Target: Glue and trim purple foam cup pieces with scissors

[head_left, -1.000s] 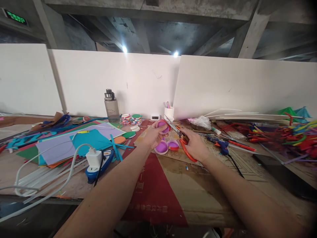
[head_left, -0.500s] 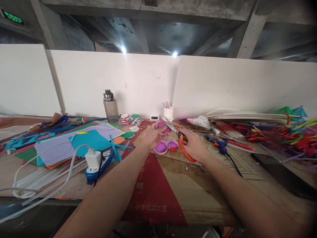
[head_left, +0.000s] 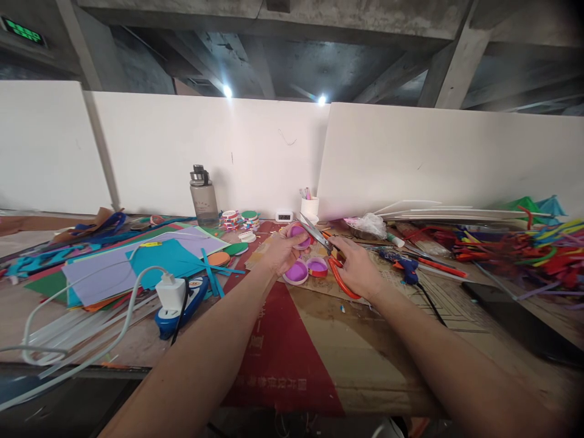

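Observation:
My left hand point(head_left: 281, 250) pinches a small round purple piece point(head_left: 299, 238) that looks like a shallow cup, held above the cardboard. In my right hand point(head_left: 358, 267) are scissors point(head_left: 336, 267) with orange handles, their blades pointing up and left beside the held piece. Whether the blades touch it, I cannot tell. Below my hands lie two more round pieces: a purple one with a pale rim point(head_left: 296, 272) and a purple one with a red-orange side point(head_left: 317, 266). They rest on a cardboard sheet point(head_left: 337, 347) with a red part.
Coloured paper sheets point(head_left: 100, 274), a blue power strip point(head_left: 194, 298) and white cables lie at left. Behind stand a grey bottle point(head_left: 204, 198), a small clock point(head_left: 285, 216) and a pen cup point(head_left: 310, 208). At right are a blue glue gun point(head_left: 407, 267), a black phone-like slab point(head_left: 524, 322) and coloured strips point(head_left: 547, 255).
Almost nothing differs. Both hands keep their places, with the purple piece and the scissors held as before; the view has shifted very slightly.

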Available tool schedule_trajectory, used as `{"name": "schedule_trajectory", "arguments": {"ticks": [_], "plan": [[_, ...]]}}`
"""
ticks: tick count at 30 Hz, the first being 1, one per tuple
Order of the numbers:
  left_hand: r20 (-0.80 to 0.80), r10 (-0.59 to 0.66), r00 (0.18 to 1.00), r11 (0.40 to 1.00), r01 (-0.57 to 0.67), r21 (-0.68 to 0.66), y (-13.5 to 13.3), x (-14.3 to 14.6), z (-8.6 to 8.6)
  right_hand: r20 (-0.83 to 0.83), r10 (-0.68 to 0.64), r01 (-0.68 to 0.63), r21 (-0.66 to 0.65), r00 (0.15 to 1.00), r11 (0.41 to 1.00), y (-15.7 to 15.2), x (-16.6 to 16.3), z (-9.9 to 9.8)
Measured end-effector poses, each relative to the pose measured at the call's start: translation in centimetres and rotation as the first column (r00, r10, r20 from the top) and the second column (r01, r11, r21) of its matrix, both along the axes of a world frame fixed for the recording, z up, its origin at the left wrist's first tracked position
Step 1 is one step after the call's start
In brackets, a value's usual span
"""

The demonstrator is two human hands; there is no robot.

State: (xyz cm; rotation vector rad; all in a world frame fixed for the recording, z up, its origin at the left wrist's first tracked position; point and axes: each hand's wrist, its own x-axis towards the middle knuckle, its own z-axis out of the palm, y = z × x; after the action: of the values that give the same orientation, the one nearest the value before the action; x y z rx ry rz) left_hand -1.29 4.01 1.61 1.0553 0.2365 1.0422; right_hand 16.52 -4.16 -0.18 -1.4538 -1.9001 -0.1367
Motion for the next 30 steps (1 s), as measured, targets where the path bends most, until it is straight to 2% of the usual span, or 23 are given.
{"name": "schedule_trajectory", "arguments": {"ticks": [13, 23, 30], "plan": [[-0.010, -0.006, 1.000, 1.000, 0.006, 0.004, 0.02, 0.01, 0.08, 0.026, 0.016, -0.017, 0.050, 1.000, 0.999, -0.09, 0.04, -0.02], [-0.053, -0.013, 0.999, 0.999, 0.015, 0.042, 0.60, -0.37, -0.07, 0.046, 0.023, -0.025, 0.038, 0.999, 0.999, -0.07, 0.36, 0.07], [-0.072, 0.048, 0.996, 0.998, -0.046, 0.038, 0.26, -0.36, 0.29, -0.134, 0.080, -0.075, 0.044, 0.988, 0.996, 0.26, 0.38, 0.33]]}}
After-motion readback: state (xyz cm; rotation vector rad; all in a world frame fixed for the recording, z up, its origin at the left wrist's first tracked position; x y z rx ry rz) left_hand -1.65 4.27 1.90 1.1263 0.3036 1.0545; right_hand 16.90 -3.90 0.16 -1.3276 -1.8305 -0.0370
